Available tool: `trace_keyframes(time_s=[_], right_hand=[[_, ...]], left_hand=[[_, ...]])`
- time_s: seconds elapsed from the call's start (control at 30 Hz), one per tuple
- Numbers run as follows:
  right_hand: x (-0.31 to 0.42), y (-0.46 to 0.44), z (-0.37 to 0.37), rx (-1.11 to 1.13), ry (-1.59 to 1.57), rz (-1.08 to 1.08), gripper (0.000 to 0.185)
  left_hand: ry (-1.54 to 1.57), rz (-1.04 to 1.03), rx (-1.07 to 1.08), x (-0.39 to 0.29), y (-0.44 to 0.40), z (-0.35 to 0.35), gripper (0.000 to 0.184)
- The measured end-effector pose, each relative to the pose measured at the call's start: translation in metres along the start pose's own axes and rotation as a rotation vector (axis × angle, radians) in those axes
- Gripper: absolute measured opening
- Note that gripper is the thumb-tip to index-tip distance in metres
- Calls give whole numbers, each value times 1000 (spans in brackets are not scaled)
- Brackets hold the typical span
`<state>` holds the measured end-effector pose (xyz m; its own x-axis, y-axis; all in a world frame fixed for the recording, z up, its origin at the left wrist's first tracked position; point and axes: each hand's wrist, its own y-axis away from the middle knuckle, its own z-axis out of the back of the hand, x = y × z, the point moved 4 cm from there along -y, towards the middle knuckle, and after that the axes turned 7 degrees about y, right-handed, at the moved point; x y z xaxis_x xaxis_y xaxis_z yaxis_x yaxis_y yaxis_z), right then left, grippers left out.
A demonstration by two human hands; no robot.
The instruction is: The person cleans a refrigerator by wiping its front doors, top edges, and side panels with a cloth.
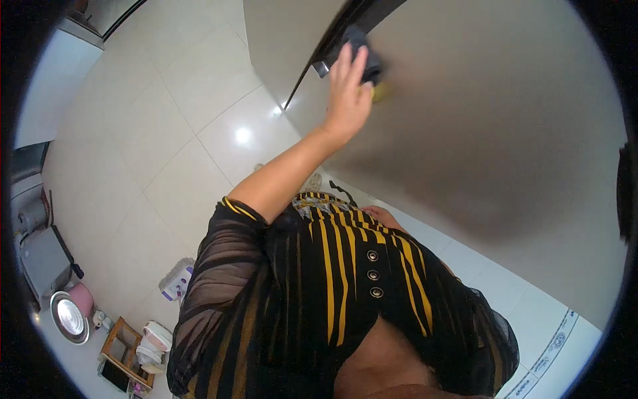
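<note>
A dark bunched object, likely a cloth (369, 65), is pressed by my left hand (349, 93) against a large beige-grey panel (505, 120), beside its dark edge strip. The fingers are over it, and the thumb is at its lower side. A blurred yellow patch (381, 92) shows next to the thumb. Low at my waist, my right hand (382, 216) is only partly visible beside the striped top, close to the panel's lower edge. Its fingers are mostly hidden, and I cannot see anything in it.
Glossy tiles (166, 133) cover the floor to the left. A white and purple package (177, 279) lies near my left sleeve. At the lower left are a round metal lid or basin (70, 318), a pink container (81, 299) and a wooden rack (119, 346). Patterned border tiles (558, 342) run at the lower right.
</note>
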<state>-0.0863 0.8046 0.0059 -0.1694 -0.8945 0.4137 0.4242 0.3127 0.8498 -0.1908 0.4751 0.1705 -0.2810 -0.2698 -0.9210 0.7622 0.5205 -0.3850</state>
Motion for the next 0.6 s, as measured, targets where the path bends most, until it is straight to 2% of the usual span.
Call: trace_keyframes(time_s=[0.07, 0.13, 0.23, 0.3, 0.33, 0.4, 0.5, 0.53, 0.6], right_hand=[[-4, 3, -5, 30, 53, -25, 27], [-18, -2, -12, 30, 89, -77, 28], [18, 11, -1, 41, 76, -46, 29], [7, 2, -2, 19, 8, -2, 29], [2, 2, -1, -3, -54, 48, 29], [5, 5, -1, 5, -79, 34, 29], [1, 9, -4, 4, -95, 21, 29], [3, 8, -4, -7, -83, 21, 29], [0, 9, -8, 4, -115, -19, 29]], left_hand=[[-29, -177, -1, -28, -11, 0, 55], [-45, -203, -9, -11, -5, -3, 55], [-89, -26, -37, 52, 18, -10, 61], [51, 290, -86, 115, 48, -22, 64], [54, 293, -83, 129, 64, -27, 64], [255, 602, -25, 156, 83, -36, 63], [306, 682, -36, 120, 77, -33, 60], [299, 676, -32, 113, 67, -26, 60], [200, 396, -41, 94, 42, -7, 55]])
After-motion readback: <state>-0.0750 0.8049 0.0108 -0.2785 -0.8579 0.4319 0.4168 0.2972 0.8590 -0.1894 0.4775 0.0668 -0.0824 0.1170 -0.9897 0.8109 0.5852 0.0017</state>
